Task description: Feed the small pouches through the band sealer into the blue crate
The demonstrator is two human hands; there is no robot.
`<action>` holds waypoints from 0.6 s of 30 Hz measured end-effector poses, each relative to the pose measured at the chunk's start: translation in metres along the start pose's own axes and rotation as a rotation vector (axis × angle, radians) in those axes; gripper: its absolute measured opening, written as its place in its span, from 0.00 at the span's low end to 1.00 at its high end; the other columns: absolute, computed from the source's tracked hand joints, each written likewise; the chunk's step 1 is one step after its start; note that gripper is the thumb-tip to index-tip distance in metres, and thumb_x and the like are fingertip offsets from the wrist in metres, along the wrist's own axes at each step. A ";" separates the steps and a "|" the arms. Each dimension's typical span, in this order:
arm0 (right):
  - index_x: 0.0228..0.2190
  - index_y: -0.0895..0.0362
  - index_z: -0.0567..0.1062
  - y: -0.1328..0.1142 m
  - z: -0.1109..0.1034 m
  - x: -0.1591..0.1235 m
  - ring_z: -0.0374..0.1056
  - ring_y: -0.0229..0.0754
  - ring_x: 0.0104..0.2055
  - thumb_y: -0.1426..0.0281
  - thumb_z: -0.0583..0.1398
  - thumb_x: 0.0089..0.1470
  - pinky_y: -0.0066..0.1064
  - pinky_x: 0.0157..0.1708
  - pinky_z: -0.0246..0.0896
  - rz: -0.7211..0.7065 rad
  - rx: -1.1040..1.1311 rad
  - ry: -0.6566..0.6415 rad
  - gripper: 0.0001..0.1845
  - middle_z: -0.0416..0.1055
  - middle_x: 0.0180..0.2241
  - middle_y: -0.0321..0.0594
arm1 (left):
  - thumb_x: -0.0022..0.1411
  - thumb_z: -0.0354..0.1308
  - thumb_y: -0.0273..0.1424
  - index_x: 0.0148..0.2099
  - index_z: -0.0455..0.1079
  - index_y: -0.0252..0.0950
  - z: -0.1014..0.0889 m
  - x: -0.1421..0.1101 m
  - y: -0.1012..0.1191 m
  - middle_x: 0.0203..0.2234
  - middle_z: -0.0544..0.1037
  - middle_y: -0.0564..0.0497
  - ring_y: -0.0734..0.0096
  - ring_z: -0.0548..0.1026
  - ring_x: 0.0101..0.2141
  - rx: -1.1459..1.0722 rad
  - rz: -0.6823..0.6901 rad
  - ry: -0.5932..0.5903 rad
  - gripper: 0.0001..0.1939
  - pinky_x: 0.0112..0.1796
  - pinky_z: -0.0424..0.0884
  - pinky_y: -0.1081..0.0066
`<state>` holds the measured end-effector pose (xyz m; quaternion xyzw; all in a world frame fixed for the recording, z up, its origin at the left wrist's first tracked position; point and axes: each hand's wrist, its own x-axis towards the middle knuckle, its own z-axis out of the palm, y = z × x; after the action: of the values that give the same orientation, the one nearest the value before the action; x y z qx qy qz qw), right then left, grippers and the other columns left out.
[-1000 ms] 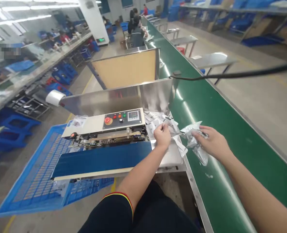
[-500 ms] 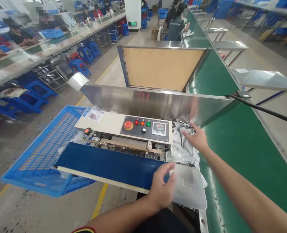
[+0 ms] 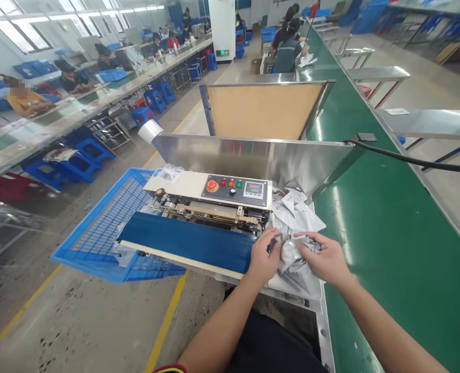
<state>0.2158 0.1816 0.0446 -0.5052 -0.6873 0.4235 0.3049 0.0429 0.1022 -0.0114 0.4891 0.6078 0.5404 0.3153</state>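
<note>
In front of me, grey-and-clear plastic bags (image 3: 294,267) lie bunched at the right end of a band sealing machine (image 3: 187,184). My right hand (image 3: 327,259) pinches the crumpled bags between thumb and fingers. From the other side, my left hand (image 3: 263,256) has its curled fingers closed at the edge of the same bags, beside the end of the blue conveyor belt (image 3: 187,241). Behind both hands rests a loose pile of printed silver-grey bags (image 3: 298,212). How many bags are gripped is hidden by the folds.
A blue plastic crate (image 3: 94,223) stands beyond the machine's left end. Behind the machine rises a metal guard plate (image 3: 253,155), with a framed board (image 3: 263,109) farther back. A green conveyor (image 3: 381,248) runs along my right, crossed by a black cable (image 3: 408,158). Other people sit farther off.
My right hand has drawn back toward me from the pile, bringing crumpled bags over the metal plate. My left hand now meets them. The camera view has tilted up.
</note>
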 end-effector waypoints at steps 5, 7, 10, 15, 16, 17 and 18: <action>0.45 0.55 0.88 0.007 0.000 -0.031 0.80 0.54 0.45 0.61 0.65 0.51 0.38 0.46 0.74 0.086 0.078 -0.055 0.22 0.86 0.45 0.45 | 0.66 0.69 0.52 0.55 0.82 0.34 -0.031 -0.003 -0.025 0.37 0.86 0.44 0.57 0.82 0.40 -0.225 -0.225 0.006 0.28 0.48 0.78 0.61; 0.49 0.56 0.87 0.010 -0.005 -0.036 0.79 0.50 0.38 0.60 0.64 0.52 0.38 0.40 0.74 0.150 0.074 -0.036 0.26 0.86 0.41 0.45 | 0.64 0.68 0.56 0.46 0.84 0.31 -0.042 -0.006 -0.026 0.33 0.85 0.43 0.59 0.81 0.37 -0.336 -0.298 0.003 0.30 0.43 0.77 0.63; 0.48 0.56 0.88 0.003 -0.005 -0.036 0.78 0.52 0.38 0.55 0.65 0.54 0.39 0.41 0.73 0.194 0.027 -0.144 0.25 0.85 0.39 0.46 | 0.61 0.70 0.58 0.40 0.85 0.30 -0.048 -0.007 -0.020 0.30 0.84 0.43 0.62 0.79 0.32 -0.432 -0.344 -0.028 0.31 0.38 0.76 0.66; 0.29 0.54 0.85 -0.019 0.018 -0.028 0.76 0.52 0.40 0.47 0.70 0.53 0.38 0.46 0.70 0.114 -0.030 -0.349 0.22 0.83 0.33 0.41 | 0.58 0.73 0.56 0.43 0.86 0.31 -0.045 -0.007 -0.013 0.31 0.85 0.43 0.60 0.80 0.34 -0.532 -0.349 -0.096 0.31 0.39 0.77 0.64; 0.26 0.54 0.83 -0.020 0.022 -0.028 0.75 0.50 0.37 0.47 0.70 0.54 0.37 0.44 0.70 0.125 -0.003 -0.352 0.23 0.80 0.30 0.39 | 0.59 0.72 0.57 0.41 0.86 0.31 -0.044 -0.006 -0.015 0.30 0.84 0.43 0.60 0.79 0.33 -0.534 -0.352 -0.104 0.31 0.39 0.77 0.64; 0.24 0.55 0.81 -0.019 0.024 -0.027 0.74 0.48 0.36 0.47 0.70 0.55 0.36 0.42 0.70 0.160 0.034 -0.342 0.24 0.79 0.28 0.37 | 0.59 0.70 0.58 0.38 0.85 0.31 -0.043 -0.006 -0.018 0.28 0.83 0.44 0.61 0.78 0.32 -0.523 -0.364 -0.115 0.31 0.38 0.76 0.65; 0.24 0.55 0.80 -0.016 0.025 -0.027 0.74 0.47 0.35 0.47 0.70 0.54 0.35 0.41 0.70 0.218 0.080 -0.320 0.24 0.79 0.28 0.37 | 0.60 0.69 0.60 0.34 0.84 0.31 -0.042 -0.005 -0.022 0.25 0.81 0.46 0.62 0.77 0.30 -0.501 -0.387 -0.125 0.32 0.36 0.75 0.66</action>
<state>0.1955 0.1472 0.0479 -0.4902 -0.6510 0.5559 0.1641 0.0006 0.0841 -0.0246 0.3037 0.5171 0.5722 0.5595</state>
